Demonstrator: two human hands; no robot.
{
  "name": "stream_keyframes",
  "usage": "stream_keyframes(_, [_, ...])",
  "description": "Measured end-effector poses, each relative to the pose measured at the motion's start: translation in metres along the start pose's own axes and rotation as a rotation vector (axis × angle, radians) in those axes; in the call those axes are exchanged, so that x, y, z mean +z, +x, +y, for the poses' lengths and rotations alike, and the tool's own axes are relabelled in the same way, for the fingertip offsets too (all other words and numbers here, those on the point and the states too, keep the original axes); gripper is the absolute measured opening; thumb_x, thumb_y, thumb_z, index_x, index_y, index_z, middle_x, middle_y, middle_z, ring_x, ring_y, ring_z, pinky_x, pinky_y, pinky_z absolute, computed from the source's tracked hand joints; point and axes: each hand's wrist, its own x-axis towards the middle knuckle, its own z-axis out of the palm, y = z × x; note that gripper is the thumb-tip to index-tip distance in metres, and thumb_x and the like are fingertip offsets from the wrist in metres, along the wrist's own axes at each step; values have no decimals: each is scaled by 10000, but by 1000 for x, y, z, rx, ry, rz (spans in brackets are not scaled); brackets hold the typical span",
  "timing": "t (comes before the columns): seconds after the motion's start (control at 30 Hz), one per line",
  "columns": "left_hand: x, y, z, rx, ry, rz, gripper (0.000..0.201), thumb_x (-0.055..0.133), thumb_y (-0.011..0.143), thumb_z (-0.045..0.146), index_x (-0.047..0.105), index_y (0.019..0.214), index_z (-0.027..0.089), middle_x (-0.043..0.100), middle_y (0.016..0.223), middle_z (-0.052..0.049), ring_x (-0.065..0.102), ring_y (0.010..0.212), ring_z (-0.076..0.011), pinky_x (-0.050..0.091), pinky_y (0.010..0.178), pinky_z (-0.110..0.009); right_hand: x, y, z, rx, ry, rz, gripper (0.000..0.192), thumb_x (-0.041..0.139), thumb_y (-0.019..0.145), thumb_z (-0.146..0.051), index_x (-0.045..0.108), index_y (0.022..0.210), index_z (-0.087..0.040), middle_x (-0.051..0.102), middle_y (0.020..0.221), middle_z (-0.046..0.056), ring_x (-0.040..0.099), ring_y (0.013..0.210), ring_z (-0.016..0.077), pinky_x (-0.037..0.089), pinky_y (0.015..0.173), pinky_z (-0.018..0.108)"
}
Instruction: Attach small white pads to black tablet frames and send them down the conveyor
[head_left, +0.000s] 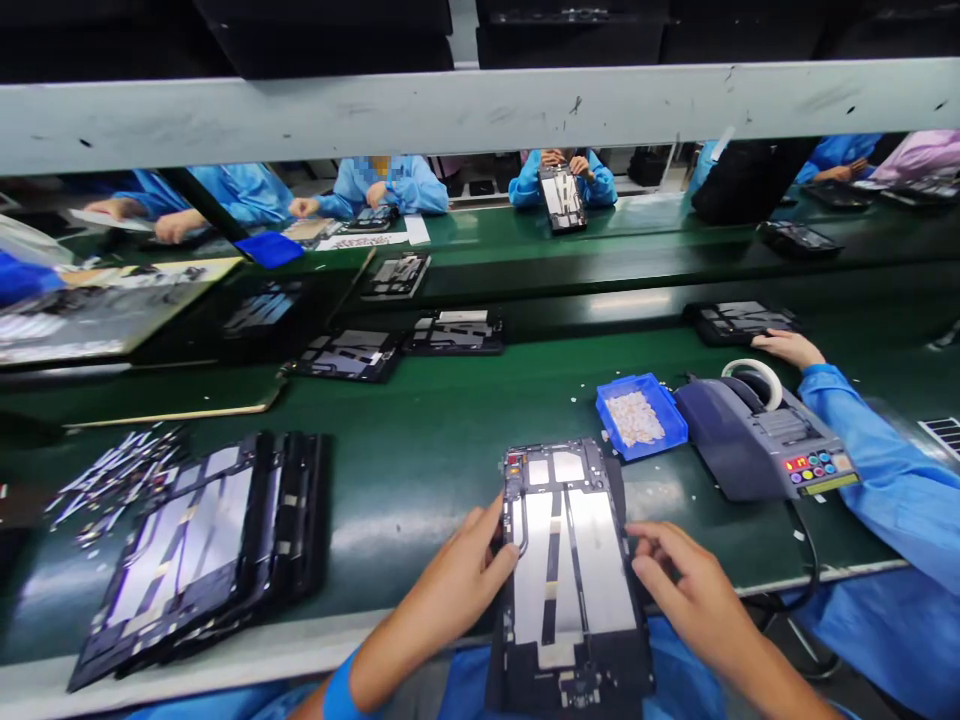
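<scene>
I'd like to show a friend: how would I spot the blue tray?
On the green worktop, find the dark grey tape dispenser with the lit red display. Just left of it sits the blue tray, set apart by its heap of small pale pieces.

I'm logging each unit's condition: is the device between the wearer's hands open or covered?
Open: the device shows bare silver panels and dark strips, with no cover over them.

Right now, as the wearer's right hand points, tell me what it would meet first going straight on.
The right hand points leftward at the near long side of the opened device, likely the first thing met; whether they already touch is unclear.
</scene>
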Motion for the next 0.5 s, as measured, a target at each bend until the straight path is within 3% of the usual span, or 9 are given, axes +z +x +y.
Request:
stream_keyframes(0.1, [-13, 13, -1, 41, 179, 155, 524, 496, 983, 289, 509, 1506, 262, 652, 1054, -74, 638, 889, -226, 555, 831, -356, 1, 21, -11, -87, -41, 61, 275, 552, 986, -389, 717, 1151, -245, 721, 951, 67, 685, 847, 228, 564, 739, 331])
stream_keyframes(0.17, [-25, 34, 1, 140, 346, 242, 448, 460, 996, 226, 605, 1418, 262, 642, 1061, -87, 623, 933, -236, 542, 845, -363, 2, 34, -26, -155, -64, 20, 244, 540, 997, -362, 721, 1112, -244, 724, 971, 67, 684, 885, 225, 546, 764, 323])
stream_keyframes(0.27, [-37, 70, 7, 357, 580, 142, 479, 461, 963, 96, 675, 1329, 320, 635, 1159, -100, 602, 980, -243, 520, 840, -363, 7, 54, -48, -264, -99, -100, 211, 536, 985, -290, 726, 1052, -228, 726, 933, 52, 679, 862, 205, 520, 779, 313])
stream_keyframes(0.37, [-44, 91, 10, 503, 691, 34, 475, 503, 935, 47, 703, 1255, 337, 623, 1264, -97, 594, 1015, -251, 509, 849, -373, 14, 72, -58, -307, -94, -140, 207, 537, 971, -240, 731, 1035, -213, 741, 936, 47, 684, 868, 194, 505, 793, 308])
stream_keyframes(0.5, [-48, 89, 3, 577, 682, 88, 310, 521, 943, 65, 738, 1044, 263, 649, 1260, -106, 594, 1045, -262, 506, 870, -397, 25, 98, -61, -270, -66, -112, 203, 549, 960, -200, 746, 1011, -212, 762, 944, 40, 695, 883, 192, 501, 805, 304])
